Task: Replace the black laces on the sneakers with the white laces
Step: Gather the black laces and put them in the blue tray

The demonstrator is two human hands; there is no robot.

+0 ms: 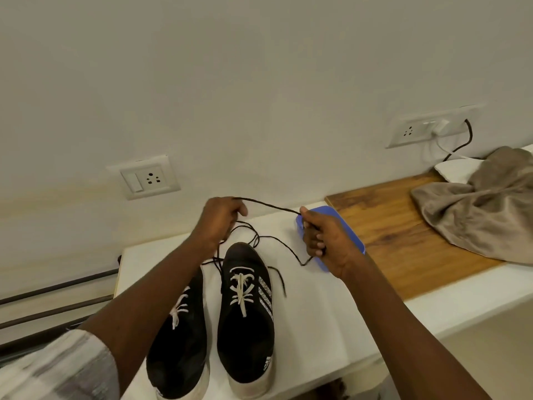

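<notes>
Two black sneakers stand side by side on the white table [317, 307], toes away from me. The right sneaker [245, 316] and the left sneaker [180, 350] both carry white laces [241, 287]. A black lace [271, 205] stretches taut between my hands above the toes. My left hand [220, 219] pinches one part of it, and my right hand [323, 241] grips another part. The rest of the black lace loops loosely over the table around the right sneaker's toe.
A blue plastic container [328, 213] sits behind my right hand. A wooden board [403, 235] lies to the right with a grey-brown cloth [478, 209] on it. Wall sockets [144, 177] and a plugged-in cable [467, 137] are behind. Dark metal rails [54, 287] run at the left.
</notes>
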